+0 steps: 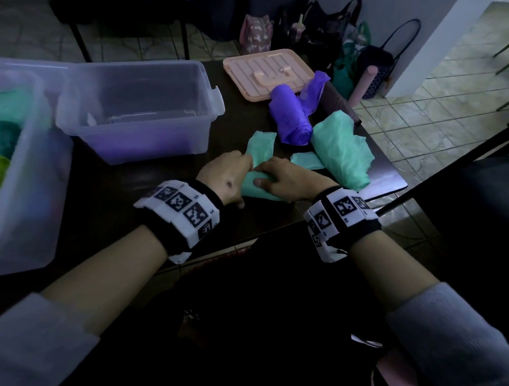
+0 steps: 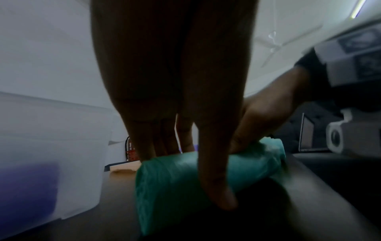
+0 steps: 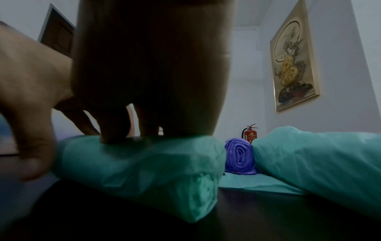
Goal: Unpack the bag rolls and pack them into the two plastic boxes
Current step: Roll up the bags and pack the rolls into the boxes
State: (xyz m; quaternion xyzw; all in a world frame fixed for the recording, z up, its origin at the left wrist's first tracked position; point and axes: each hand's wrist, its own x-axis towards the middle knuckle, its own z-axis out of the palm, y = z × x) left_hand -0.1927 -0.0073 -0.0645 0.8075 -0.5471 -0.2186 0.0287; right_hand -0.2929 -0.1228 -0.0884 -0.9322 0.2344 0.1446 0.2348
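Observation:
A green bag roll [image 1: 254, 184] lies on the dark table [image 1: 165, 179] near its front edge, with a loose tail reaching away from me. My left hand [image 1: 232, 176] grips its left part, fingers over the top and thumb [image 2: 218, 187] down the near side. My right hand [image 1: 281, 177] grips the right part, fingers [image 3: 115, 130] on top of the green roll [image 3: 140, 163]. A purple roll [image 1: 291, 118] and a larger loose green roll [image 1: 342, 154] lie to the right. One clear plastic box [image 1: 139, 110] shows purple at its bottom. The other clear box [image 1: 28, 173] holds green and yellow rolls.
A peach lid [image 1: 268, 72] lies at the table's far side behind the purple roll. The table's right edge is close to the loose green roll. Bags [image 1: 342, 34] stand on the tiled floor beyond it. A dark chair [image 1: 480, 183] is at my right.

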